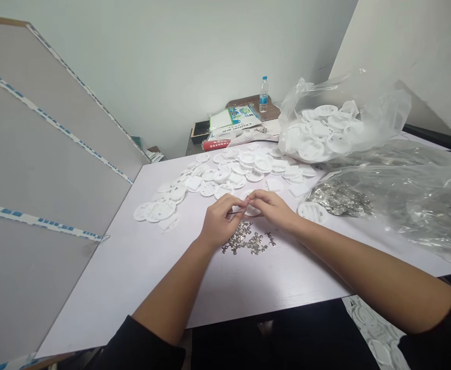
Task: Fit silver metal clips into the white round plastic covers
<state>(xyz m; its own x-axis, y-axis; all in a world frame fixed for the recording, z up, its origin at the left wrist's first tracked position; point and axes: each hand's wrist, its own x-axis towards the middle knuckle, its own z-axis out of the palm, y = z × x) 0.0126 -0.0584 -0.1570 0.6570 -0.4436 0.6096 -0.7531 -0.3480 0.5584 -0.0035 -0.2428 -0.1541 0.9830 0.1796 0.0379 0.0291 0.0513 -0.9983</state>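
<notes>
White plastic disc (250,207), mostly hidden, sits pinched between the fingertips of the left hand (220,222) and right hand (272,208), just above the metal clips (248,241) on the table (140,267). Both hands are curled nearly closed; fitting a clip seems the step, needing fine alignment.

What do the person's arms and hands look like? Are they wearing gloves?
No gloves. The left hand and right hand are bare, with no rings, watch or bracelets showing. The forearms are bare too. Black sleeves are pushed up near the elbows on both arms, plain with no markings that can be seen.
</notes>
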